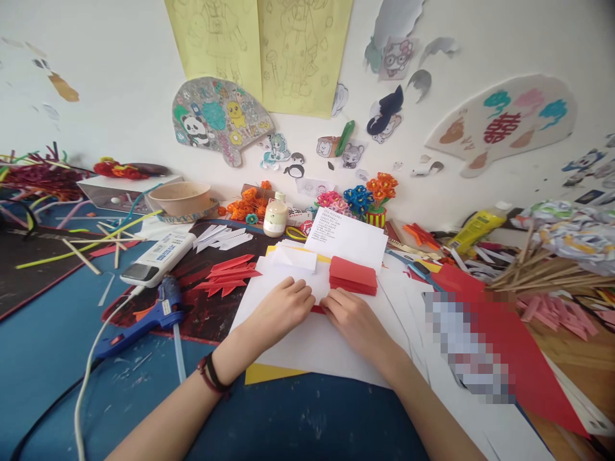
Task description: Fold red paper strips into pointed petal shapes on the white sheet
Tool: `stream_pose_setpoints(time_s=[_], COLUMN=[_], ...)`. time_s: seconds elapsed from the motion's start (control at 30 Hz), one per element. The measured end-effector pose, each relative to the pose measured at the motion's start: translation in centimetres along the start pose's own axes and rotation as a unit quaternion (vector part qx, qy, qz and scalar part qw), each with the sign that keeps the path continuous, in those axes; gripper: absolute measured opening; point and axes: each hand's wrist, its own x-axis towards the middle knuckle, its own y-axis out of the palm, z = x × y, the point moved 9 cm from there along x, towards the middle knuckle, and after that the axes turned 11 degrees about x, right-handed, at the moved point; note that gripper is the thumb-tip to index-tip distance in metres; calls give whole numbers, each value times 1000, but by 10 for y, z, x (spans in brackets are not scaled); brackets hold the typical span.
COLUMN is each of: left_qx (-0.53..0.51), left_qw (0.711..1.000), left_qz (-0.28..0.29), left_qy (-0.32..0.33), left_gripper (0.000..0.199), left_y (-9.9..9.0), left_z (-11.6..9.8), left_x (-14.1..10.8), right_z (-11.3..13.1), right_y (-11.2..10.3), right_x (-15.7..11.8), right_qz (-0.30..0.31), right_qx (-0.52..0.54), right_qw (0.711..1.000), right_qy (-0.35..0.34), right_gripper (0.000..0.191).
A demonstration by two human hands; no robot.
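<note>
Over a large white paper sheet [307, 352], both hands meet at a small piece of red paper [318, 309], mostly hidden under the fingers. My left hand [291, 307] has its fingers curled down at the red paper's left end. At the right end, my right hand [348, 314] pinches it with bent fingers. Just beyond the right hand sits a stack of red paper rectangles [353, 275]. A stack of white paper pieces [293, 259] lies past the left hand. To the left is a pile of folded red paper strips [228, 274].
A blue glue gun [163, 314] and a white power strip [158, 259] with a cable lie left. Folded white strips [223, 237], a glue bottle [275, 214] and a handwritten note [343, 240] are behind. Red card [519, 346] and a blurred object [471, 346] lie right.
</note>
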Motion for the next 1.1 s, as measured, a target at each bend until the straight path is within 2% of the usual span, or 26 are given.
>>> stream_pose_setpoints(time_s=[0.33,0.63,0.9,1.1], left_qx=[-2,-26,-10,13], left_qw=[1000,999,999,999], left_qz=[-2,-16,-9,-17], left_qy=[9,25,37,49], left_gripper=[18,20,19,18], left_y=[1,-3,-1,-2], left_z=[6,3,-1,-7], left_x=[-6,-11,-8,-6], right_z=[-2,8,4,4], right_y=[-12,-13,-11,-12], right_x=[-10,-14,-14,-10], right_qz=[-2,-20,-16,-51], right_qx=[9,-12,-31,-26], right_qw=[1000,999,999,998], right_qy=[5,-45,-26,-31], right_gripper=[21,28,19,18])
